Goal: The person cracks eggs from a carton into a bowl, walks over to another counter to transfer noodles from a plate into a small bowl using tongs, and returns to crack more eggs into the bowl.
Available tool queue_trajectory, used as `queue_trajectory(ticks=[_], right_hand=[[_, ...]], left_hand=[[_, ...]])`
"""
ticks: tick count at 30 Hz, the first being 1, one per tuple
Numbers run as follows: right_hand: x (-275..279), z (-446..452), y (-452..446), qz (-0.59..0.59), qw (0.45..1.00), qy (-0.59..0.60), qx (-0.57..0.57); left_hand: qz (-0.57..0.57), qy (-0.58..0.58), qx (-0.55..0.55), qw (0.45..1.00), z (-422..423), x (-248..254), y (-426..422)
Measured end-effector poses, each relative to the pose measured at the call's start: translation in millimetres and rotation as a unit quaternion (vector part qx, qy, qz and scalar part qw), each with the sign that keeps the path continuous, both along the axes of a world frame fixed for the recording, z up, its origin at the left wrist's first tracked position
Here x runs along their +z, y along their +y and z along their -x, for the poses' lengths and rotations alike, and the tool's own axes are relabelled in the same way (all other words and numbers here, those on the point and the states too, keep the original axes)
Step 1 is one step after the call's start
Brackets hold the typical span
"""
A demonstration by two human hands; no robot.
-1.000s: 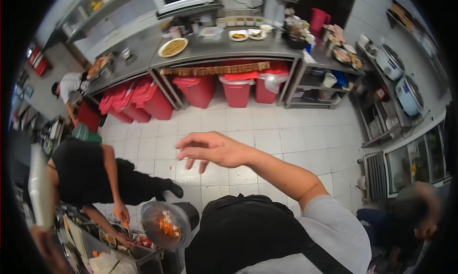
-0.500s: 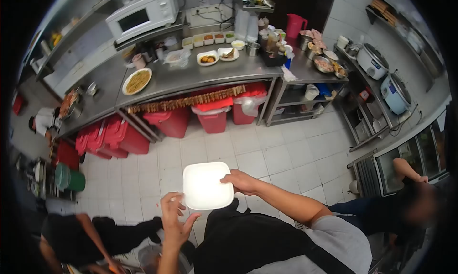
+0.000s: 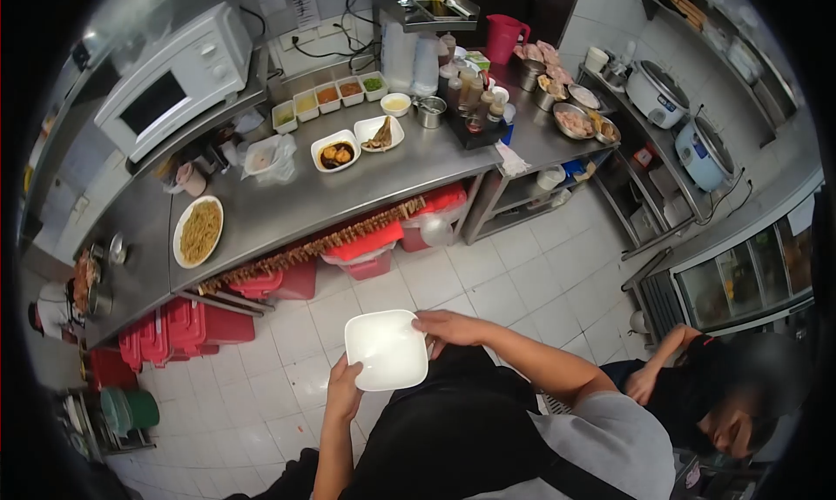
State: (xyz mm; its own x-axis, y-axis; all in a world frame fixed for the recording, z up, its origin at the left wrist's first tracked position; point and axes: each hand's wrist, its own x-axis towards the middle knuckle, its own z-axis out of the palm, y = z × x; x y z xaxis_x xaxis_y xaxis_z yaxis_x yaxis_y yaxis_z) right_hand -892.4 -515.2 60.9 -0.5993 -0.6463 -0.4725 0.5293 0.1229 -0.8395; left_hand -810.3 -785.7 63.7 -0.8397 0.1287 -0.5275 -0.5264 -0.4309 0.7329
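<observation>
One bowl (white) between both hands' fingers

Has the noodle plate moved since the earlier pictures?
No; the noodle plate lies just right of the counter seam, as before. The camera's view has shifted.

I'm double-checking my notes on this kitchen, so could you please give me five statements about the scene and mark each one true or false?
1. The left hand and the right hand both hold the white bowl. True.
2. The white bowl is full of soup. False: no food shows in it.
3. The pink jug stands upright. True.
4. The noodles lie in a black pot. False: they lie on a white oval plate on the steel counter.
5. Two rice cookers stand near each other at the right of the view. True.
</observation>
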Motion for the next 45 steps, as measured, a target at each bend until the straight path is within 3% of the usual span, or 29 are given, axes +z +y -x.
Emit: queue_trajectory(ticks=[3, 6, 8, 9, 11, 13, 14, 16, 18, 19, 21, 22, 24, 25, 27, 28, 29, 30, 32, 33, 35, 36, 38, 40, 42, 44, 45], right_hand=[[-36, 70, 38, -0.060, 0.993, 0.076, -0.070], [-41, 166, 81, -0.136, 0.942, 0.264, -0.158], [-3, 236, 89, -0.296, 0.824, 0.438, -0.203], [1, 277, 94, -0.307, 0.806, 0.450, -0.232], [4, 361, 99, -0.358, 0.713, 0.552, -0.242], [-3, 439, 96, -0.393, 0.653, 0.596, -0.254], [-7, 471, 96, -0.386, 0.658, 0.597, -0.248], [-19, 516, 88, -0.490, 0.564, 0.630, -0.211], [-30, 545, 85, -0.569, 0.571, 0.574, -0.141], [-38, 560, 90, -0.567, 0.617, 0.538, -0.096], [-63, 582, 108, -0.549, 0.618, 0.555, -0.095], [-51, 574, 115, -0.511, 0.631, 0.568, -0.137], [-35, 564, 137, -0.484, 0.598, 0.618, -0.160], [-10, 546, 145, -0.425, 0.619, 0.638, -0.173], [23, 521, 157, -0.419, 0.665, 0.589, -0.188], [26, 514, 163, -0.404, 0.653, 0.604, -0.214], [20, 512, 178, -0.407, 0.585, 0.672, -0.200], [25, 504, 180, -0.401, 0.584, 0.678, -0.197], [32, 488, 186, -0.361, 0.695, 0.530, -0.324], [25, 485, 193, -0.363, 0.696, 0.530, -0.321], [2, 480, 210, -0.177, 0.780, 0.435, -0.414], [-8, 471, 216, -0.178, 0.779, 0.437, -0.412], [-24, 448, 219, -0.028, 0.871, 0.276, -0.406], [-27, 401, 177, 0.023, 0.878, 0.261, -0.400], [-41, 361, 148, -0.012, 0.930, 0.230, -0.287], [-54, 328, 111, 0.073, 0.957, 0.098, -0.262], [-51, 316, 87, 0.040, 0.964, 0.140, -0.222]], left_hand=[[0.037, 0.010, 0.015, 0.999, 35, -17, -15], [0.064, -0.005, 0.069, 0.996, 70, -25, -19], [0.055, -0.001, 0.096, 0.994, 94, -30, -15], [0.044, 0.005, 0.122, 0.992, 105, -31, -12], [0.047, 0.001, 0.141, 0.989, 127, -30, -3], [0.042, -0.008, 0.159, 0.986, 152, -30, 6], [0.045, -0.011, 0.168, 0.985, 165, -29, 12], [0.002, -0.015, 0.189, 0.982, 184, -22, 26], [-0.009, -0.029, 0.207, 0.978, 205, -21, 38], [-0.023, -0.042, 0.207, 0.977, 212, -23, 42], [-0.024, -0.020, 0.192, 0.981, 225, -31, 49], [-0.028, -0.035, 0.195, 0.980, 232, -33, 53], [-0.031, -0.049, 0.222, 0.973, 252, -19, 64], [-0.039, -0.047, 0.209, 0.976, 258, -26, 67], [-0.050, -0.041, 0.201, 0.977, 276, -29, 77], [-0.070, -0.043, 0.190, 0.978, 286, -28, 80], [-0.089, -0.045, 0.177, 0.979, 296, -28, 84], [-0.091, -0.041, 0.184, 0.978, 308, -28, 89], [-0.110, -0.023, 0.170, 0.979, 327, -29, 99], [-0.118, -0.008, 0.169, 0.979, 337, -32, 104], [-0.121, -0.019, 0.149, 0.981, 354, -31, 112], [-0.121, -0.026, 0.134, 0.983, 363, -24, 116], [-0.127, -0.015, 0.137, 0.982, 376, -13, 125], [-0.149, 0.008, 0.104, 0.983, 384, -7, 128], [-0.151, 0.004, 0.109, 0.983, 382, 9, 128], [-0.150, -0.012, 0.125, 0.981, 373, 15, 124], [-0.150, -0.013, 0.131, 0.980, 365, 12, 120]])
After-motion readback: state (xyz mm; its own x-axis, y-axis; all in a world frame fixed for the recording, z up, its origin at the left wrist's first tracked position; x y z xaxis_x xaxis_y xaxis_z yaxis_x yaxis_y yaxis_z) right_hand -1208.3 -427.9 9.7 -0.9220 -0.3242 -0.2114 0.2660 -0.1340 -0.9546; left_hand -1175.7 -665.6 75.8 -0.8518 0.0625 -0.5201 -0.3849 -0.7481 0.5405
